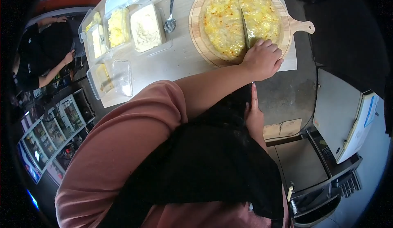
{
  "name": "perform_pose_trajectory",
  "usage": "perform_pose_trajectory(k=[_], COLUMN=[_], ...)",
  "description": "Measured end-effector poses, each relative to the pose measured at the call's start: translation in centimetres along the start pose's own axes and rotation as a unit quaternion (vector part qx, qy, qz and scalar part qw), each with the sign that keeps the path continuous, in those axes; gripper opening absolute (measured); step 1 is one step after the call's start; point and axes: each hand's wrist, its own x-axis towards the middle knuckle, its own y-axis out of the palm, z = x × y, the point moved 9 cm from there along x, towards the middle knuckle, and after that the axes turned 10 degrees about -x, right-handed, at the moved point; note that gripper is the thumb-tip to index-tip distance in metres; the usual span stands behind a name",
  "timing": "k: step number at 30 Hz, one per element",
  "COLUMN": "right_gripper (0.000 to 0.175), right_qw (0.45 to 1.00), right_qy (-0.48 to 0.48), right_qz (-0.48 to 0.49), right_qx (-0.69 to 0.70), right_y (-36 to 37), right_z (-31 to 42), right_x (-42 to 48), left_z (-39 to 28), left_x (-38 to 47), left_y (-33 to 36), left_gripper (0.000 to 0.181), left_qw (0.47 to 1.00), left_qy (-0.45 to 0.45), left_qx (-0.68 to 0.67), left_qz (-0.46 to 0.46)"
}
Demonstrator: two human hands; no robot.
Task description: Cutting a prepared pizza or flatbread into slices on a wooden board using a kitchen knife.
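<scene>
A round baked pizza with melted, browned cheese [218,22] lies on a round wooden board with a handle [302,27]. A long knife blade [244,28] lies along a cut line through its middle, tip pointing away from me. My left hand [263,59], palm down with curled fingers, grips the knife at the near edge of the pizza. Nearer my body, below the left wrist, is my right hand [254,111], one finger extended along a dark area; whether it holds the knife's handle cannot be made out. The handle is hidden.
On the pale table [165,65] stand plastic containers of creamy white spread [146,28] and shredded cheese [118,27], a nearly emptied container [103,80] and a metal spoon [170,23]. Another person [46,50] in dark clothing is at the left. A grey-lidded appliance [337,105] stands right.
</scene>
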Motion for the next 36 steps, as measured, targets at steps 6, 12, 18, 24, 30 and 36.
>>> perform_pose_trajectory(k=[6,12,18,24,30,36], right_gripper=[0.072,0.072,0.072,0.072,0.07,0.067], right_qw=[0.997,1.0,1.0,1.0,1.0,0.996], right_qy=[0.039,0.003,0.021,0.025,0.015,-0.047], right_qz=[0.063,-0.007,0.008,0.015,0.01,-0.032], right_qx=[0.003,-0.011,-0.015,-0.011,0.006,0.074], right_y=[0.7,0.6,0.9,0.8,0.6,-1.4], right_z=[0.0,0.1,0.3,0.5,0.4,0.9], right_x=[0.0,0.2,0.1,0.1,0.4,-0.2], left_z=[0.2,0.3,0.5,0.4,0.2,-1.4], left_x=[0.2,0.2,-0.1,0.0,-0.1,0.3], left_y=[0.2,-0.2,-0.4,-0.4,-0.5,-4.7], left_gripper=[0.02,0.02,0.021,0.022,0.022,0.018], left_qw=[1.0,1.0,1.0,1.0,1.0,0.976], left_qy=[0.002,0.0,-0.009,-0.011,0.007,0.077], left_qx=[-0.01,-0.016,-0.015,-0.012,-0.011,-0.188], left_qz=[0.008,0.006,0.02,0.025,0.017,-0.079])
